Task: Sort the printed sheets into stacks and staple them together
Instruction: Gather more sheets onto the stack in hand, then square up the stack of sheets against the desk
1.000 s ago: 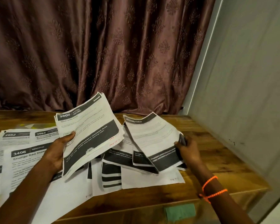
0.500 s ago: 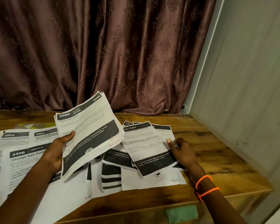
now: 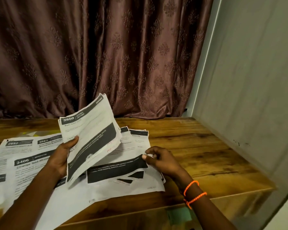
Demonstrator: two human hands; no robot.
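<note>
At far left of the frame, printed sheets headed 2652, 3565 and 3406, spread flat and overlapping on the wooden surface, headers left showing, probably so each number can be read while sorting. Behind them, at the left edge near the curtain, something yellow, too blurred to name. Left of centre, left hand gripping a small sheaf headed 3800: thumb pressed on its front face, fingers curled behind, lower edge raised off the pile and the top tilted toward the curtain, seemingly held up as the set being gathered, with its number in plain sight for matching. Under and just right of that sheaf, at centre, a loose heap of sheets lying crossed over one another, dark printed bands at different angles, clearly not yet sorted. Right of centre, right hand low over the heap, thumb and fingers narrowed to a pinch on the right edge of the top sheet, likely to peel that single page free and check it against the held set. On that wrist, two orange bracelets. At lower right, a green patch on the front of the surface. Grey wall along the right. No stapler in sight; stapling judged some way off.
</note>
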